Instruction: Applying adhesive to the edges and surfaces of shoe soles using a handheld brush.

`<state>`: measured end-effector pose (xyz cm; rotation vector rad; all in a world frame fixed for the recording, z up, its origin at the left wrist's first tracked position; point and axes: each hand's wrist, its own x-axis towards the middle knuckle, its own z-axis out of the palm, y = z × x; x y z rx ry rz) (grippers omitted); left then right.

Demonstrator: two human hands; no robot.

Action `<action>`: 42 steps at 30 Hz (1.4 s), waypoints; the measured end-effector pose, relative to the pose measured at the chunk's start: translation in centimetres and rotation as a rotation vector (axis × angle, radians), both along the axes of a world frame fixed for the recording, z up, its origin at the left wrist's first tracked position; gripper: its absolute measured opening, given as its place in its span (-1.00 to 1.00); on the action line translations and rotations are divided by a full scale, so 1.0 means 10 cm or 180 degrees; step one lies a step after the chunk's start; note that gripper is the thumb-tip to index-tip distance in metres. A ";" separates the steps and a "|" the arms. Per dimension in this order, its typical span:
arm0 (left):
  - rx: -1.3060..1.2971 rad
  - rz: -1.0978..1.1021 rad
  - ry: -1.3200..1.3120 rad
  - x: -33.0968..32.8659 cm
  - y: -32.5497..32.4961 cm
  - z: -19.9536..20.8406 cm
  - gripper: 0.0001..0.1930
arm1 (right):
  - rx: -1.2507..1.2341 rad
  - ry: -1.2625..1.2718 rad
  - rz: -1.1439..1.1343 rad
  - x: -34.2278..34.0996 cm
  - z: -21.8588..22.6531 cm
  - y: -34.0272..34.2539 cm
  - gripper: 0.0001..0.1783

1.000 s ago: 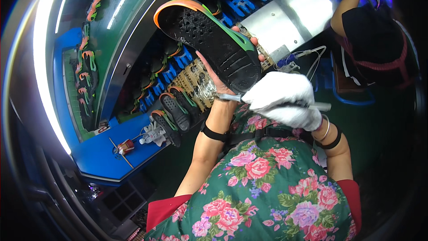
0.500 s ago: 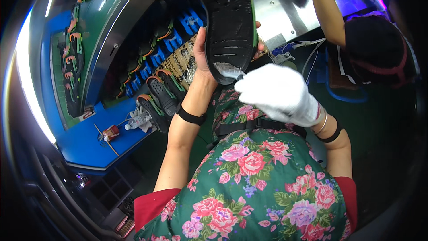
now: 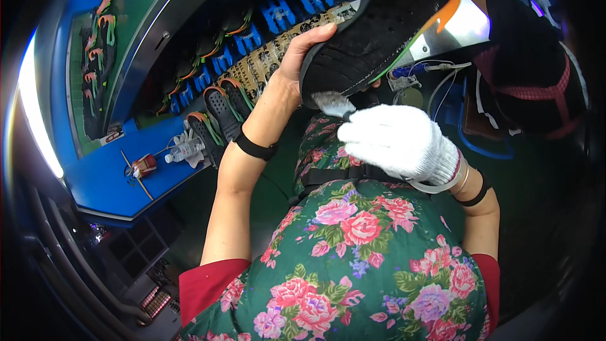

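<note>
My left hand [image 3: 302, 57] is bare and grips a black clog [image 3: 379, 35] by its narrower end, thumb on the near face. The clog is tilted, its wide end up to the right, with an orange strip around that end and a green line along one edge. A white knitted glove covers my right hand [image 3: 398, 139], which is closed on a small flat brush [image 3: 332, 103]. The pale bristles touch or nearly touch the clog's lower end. Most of the brush handle is hidden in the glove.
At left, a blue table [image 3: 101, 180] carries a clear plastic bottle [image 3: 185, 149], a small red-brown container [image 3: 144, 165] with a stick, and several black clogs [image 3: 221, 110]. Behind them, a conveyor [image 3: 265, 60] bears blue racks. Another person [image 3: 517, 44] is at the right.
The clog has turned so its wide end leans right, showing more of its orange strip. My left hand has shifted its hold, and the brush stays at the lower end.
</note>
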<state>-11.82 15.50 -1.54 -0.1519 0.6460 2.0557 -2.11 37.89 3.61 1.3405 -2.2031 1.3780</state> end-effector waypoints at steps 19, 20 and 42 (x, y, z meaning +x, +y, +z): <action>0.0433 0.0310 -0.0610 0.15 0.36 -0.18 -0.29 | -0.0079 -0.0135 -0.1744 -0.77 -0.13 0.64 -0.78; 0.0502 0.0268 -0.0706 0.19 0.38 -0.19 -0.30 | -0.0287 -0.0286 -0.1815 -0.84 -0.10 0.67 -0.77; -0.0006 -0.0213 -0.0384 0.39 0.87 -0.17 -0.40 | -0.0181 0.0989 -0.2221 -1.16 0.16 0.85 -0.56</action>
